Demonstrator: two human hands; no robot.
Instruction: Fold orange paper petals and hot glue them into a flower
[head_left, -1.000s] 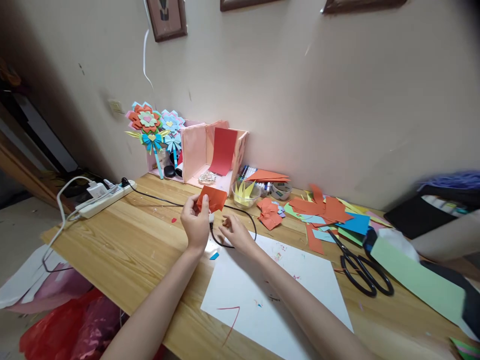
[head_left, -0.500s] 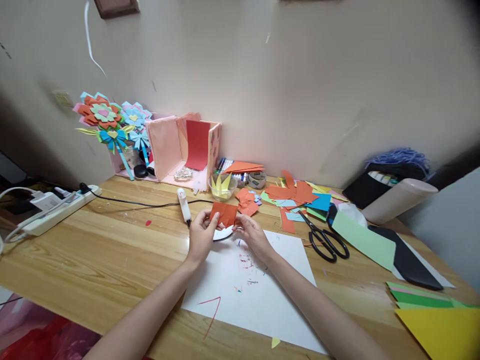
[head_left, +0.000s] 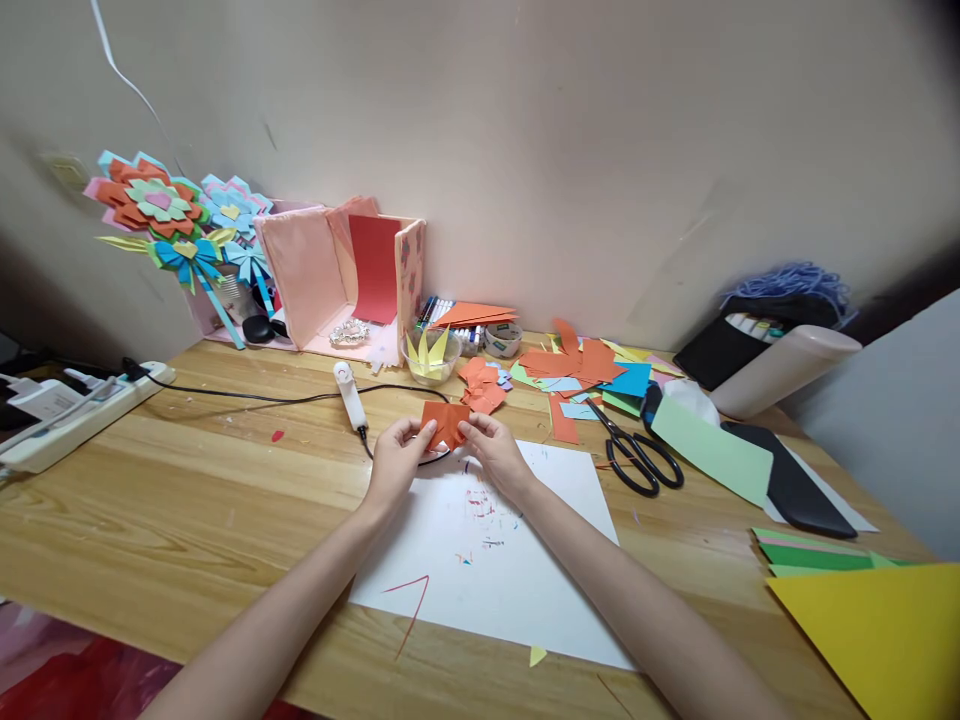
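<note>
1. Left hand point(head_left: 394, 465) pinches the orange paper point(head_left: 442, 414) at its left edge; right hand point(head_left: 499, 458) pinches its right.
2. It's held near the white sheet's point(head_left: 495, 600) far edge.
3. Likely step: folding; the next move seems to need light, even pressure.

Wood-grain table point(head_left: 187, 500) is pretty packed along the far side: pink box point(head_left: 300, 270) left of center, clear bowl point(head_left: 431, 372) just right of it. Power strip point(head_left: 97, 425) sits left, marked-up white sheet point(head_left: 465, 620) near the middle, black-handled scissors point(head_left: 634, 455) right.
</note>
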